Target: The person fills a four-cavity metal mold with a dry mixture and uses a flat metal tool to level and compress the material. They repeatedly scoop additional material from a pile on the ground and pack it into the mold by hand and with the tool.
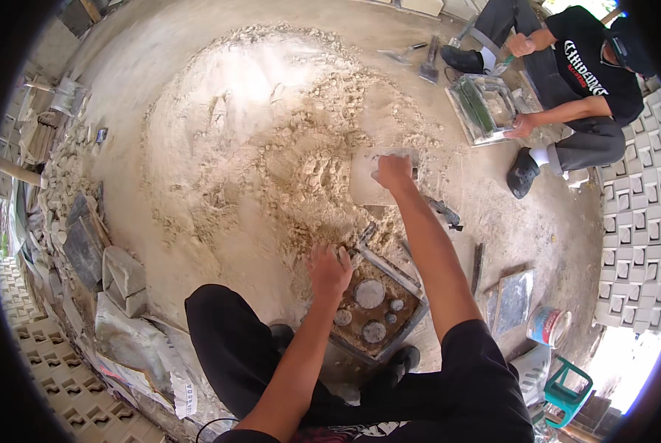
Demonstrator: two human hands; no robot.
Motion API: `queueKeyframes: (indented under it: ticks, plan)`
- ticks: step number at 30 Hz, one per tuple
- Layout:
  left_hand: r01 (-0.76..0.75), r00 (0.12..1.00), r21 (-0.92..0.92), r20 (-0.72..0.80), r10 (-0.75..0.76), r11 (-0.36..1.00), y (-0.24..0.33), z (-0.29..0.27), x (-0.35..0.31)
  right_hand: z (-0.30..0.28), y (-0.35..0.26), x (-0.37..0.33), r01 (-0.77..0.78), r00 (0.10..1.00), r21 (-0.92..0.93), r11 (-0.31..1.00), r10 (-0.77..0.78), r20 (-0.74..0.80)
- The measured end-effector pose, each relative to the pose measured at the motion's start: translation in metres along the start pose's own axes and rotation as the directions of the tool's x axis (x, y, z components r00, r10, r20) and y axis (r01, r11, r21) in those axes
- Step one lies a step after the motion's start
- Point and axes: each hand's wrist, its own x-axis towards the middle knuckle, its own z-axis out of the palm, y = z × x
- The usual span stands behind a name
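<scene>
My right hand is closed over a flat, pale rectangular board lying on the edge of the sand heap; its exact grip is hidden under the hand. My left hand has its fingers apart, over loose sand beside the upper left corner of a square mould frame. Dark brown sand fills the frame around several round grey discs, the largest disc near its middle. The frame sits on the floor by my feet.
Pale sand spreads widely ahead. At the right, a seated co-worker holds a tool over another frame. A brush-like tool, grey slab, bucket and green stool stand around; rubble lies left.
</scene>
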Motion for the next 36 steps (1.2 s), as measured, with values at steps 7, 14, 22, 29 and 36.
queueKeyframes:
  ticks: [7, 14, 22, 29, 36]
  plan:
    - [0.028, 0.999, -0.003, 0.044, -0.028, 1.0, 0.002, -0.001, 0.002, 0.02, 0.008, 0.001, -0.061, 0.998, 0.249, 0.967, 0.063, -0.001]
    - [0.087, 0.996, -0.021, 0.023, -0.087, 0.996, -0.004, 0.004, -0.002, 0.004, 0.028, -0.062, -0.119, 0.964, 0.54, 0.833, 0.228, -0.139]
    - [-0.047, 0.989, 0.007, -0.141, 0.047, 0.999, -0.006, 0.012, -0.001, -0.05, 0.076, -0.179, 0.069, 0.955, 0.408, 0.911, 0.058, -0.292]
    - [-0.302, 0.952, -0.05, -0.072, 0.298, 0.952, -0.035, 0.005, -0.012, -0.037, 0.08, -0.304, 0.13, 0.979, 0.142, 0.981, -0.104, -0.176]
    - [-0.141, 0.99, -0.346, -0.063, 0.127, 0.928, -0.054, -0.023, -0.038, 0.005, 0.024, -0.339, 0.241, 0.957, 0.051, 0.969, -0.229, -0.179]
